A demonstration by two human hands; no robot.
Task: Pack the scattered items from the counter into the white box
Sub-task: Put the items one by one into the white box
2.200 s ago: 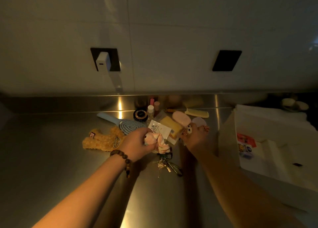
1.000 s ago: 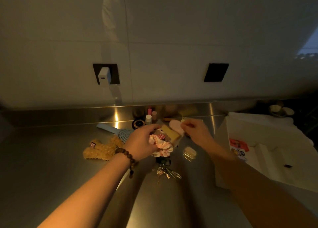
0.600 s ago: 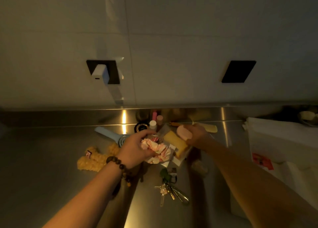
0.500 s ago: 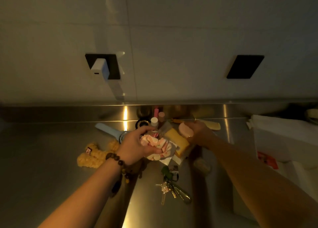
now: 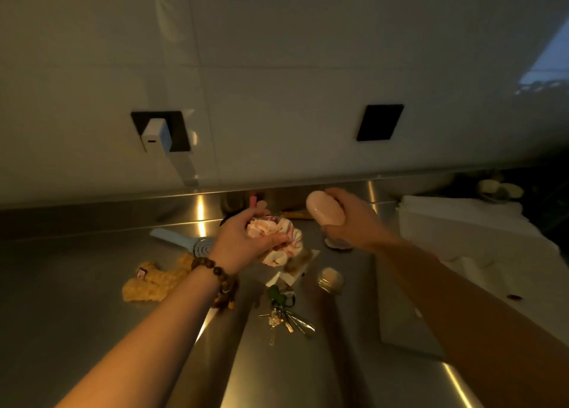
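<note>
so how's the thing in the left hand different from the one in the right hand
The left hand holds a pink-and-white scrunchie: soft, ruffled, patterned cloth bunched in the fingers. The right hand holds a pink oval case: smooth, rigid-looking, one plain colour. The scrunchie hangs low over the counter; the case is raised higher. Both are pinkish and off the counter.

white charger (image 5: 156,136) in black wall socket (image 5: 177,130), second black socket (image 5: 380,122)

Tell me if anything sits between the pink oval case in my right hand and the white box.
Nothing visible does. The right hand holds the pink oval case lifted above the counter, and the white box lies just to its right. The stretch between them looks open, though the scene is dim.
</note>
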